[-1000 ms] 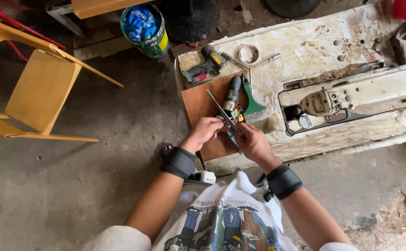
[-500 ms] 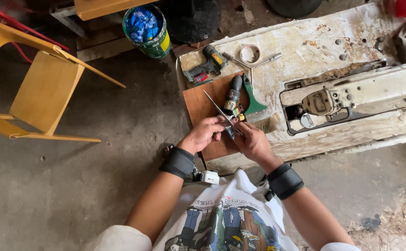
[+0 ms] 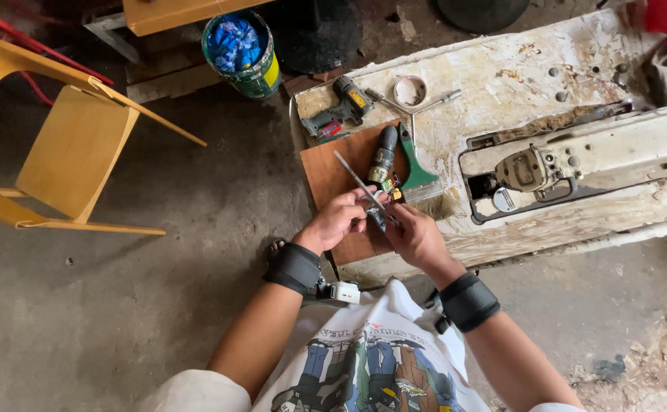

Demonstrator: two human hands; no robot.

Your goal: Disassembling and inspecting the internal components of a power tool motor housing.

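Observation:
My left hand [image 3: 339,220] and my right hand [image 3: 412,235] meet over the near edge of a brown board [image 3: 326,172] on a worn white bench. Together they pinch a small dark part [image 3: 377,217] from which a thin metal rod [image 3: 355,178] sticks out up and to the left. My left fingers close on the part's left side, my right fingers on its right side. Both wrists wear black bands. Just beyond the hands lie a black tool with a yellow band [image 3: 382,162] and a green-handled brush [image 3: 417,175].
A cordless drill [image 3: 339,111], a tape ring [image 3: 409,90] and a wrench [image 3: 432,102] lie on the white bench [image 3: 501,91]. A long white machine part with a metal mechanism [image 3: 531,169] spans its right side. A yellow chair [image 3: 66,152] and a green bucket [image 3: 242,52] stand left.
The view has shifted slightly; both hands stay together on the small part with only minor finger movement.

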